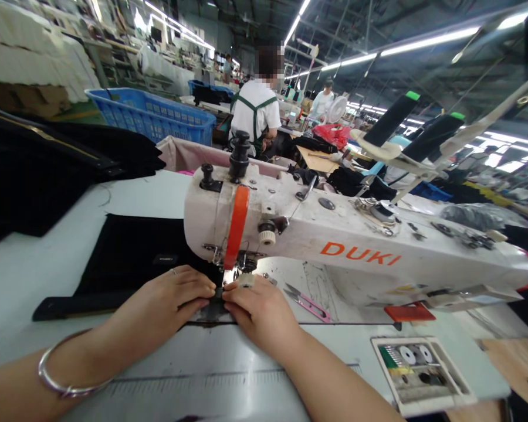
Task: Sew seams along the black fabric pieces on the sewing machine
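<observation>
The left hand (173, 296) and right hand (264, 305) pinch the black cloth (129, 255) with nearly closed fingers (198, 288); if it slips, the sewing machine (286, 217) may prick them.

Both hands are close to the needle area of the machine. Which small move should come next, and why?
Perhaps feed the black fabric slightly farther under the sewing machine, slowly: the left hand and right hand have their fingertips on it, very close to the needle area.
</observation>
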A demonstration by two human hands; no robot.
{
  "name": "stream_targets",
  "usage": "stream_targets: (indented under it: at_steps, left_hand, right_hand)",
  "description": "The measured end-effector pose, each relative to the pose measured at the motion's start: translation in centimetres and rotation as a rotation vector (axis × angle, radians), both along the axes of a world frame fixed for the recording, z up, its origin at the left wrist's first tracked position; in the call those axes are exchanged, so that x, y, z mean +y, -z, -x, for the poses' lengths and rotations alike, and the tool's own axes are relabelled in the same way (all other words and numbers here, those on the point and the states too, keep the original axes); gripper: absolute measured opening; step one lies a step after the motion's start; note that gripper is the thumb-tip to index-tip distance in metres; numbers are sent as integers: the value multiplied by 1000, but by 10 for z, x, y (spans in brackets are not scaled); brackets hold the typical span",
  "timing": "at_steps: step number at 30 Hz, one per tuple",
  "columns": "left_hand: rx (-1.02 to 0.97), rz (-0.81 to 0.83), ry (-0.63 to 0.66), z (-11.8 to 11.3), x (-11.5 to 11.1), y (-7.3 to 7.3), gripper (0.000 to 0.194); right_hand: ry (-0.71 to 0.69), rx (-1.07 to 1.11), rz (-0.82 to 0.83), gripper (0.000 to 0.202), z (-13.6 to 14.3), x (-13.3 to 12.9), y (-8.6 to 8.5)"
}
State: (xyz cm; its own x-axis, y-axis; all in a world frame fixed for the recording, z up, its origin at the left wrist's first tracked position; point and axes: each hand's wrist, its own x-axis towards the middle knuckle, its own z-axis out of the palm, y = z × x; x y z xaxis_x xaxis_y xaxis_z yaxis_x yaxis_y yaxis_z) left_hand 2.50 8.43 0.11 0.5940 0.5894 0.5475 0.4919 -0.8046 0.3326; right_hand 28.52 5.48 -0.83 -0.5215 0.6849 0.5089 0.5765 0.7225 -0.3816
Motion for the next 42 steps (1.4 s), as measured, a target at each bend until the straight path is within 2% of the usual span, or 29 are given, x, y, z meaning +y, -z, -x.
stream_targets:
  at_steps: [4,12,23,30,37,42]
  left_hand:
    - [6,-40,21,0,6,-1,32]
    - [22,-87,9,-8,21,-10,38]
    - [33,-71,-23,-12,32,-7,38]
    - [16,-7,-65,-11,32,-3,33]
    - [39,48,-96,-10,36,3,32]
    - [30,-9,-93,-8,37,7,30]
  right_hand:
    - [11,20,-36,11,0,1,0]
    - [104,-104,-56,14,4,7,-1]
    - [137,-132,-27,18,4,10,-1]
    - [133,-142,18,20,5,9,-4]
    - [148,-144,62,21,7,11,1]
    - [174,-164,36,18,9,12,6]
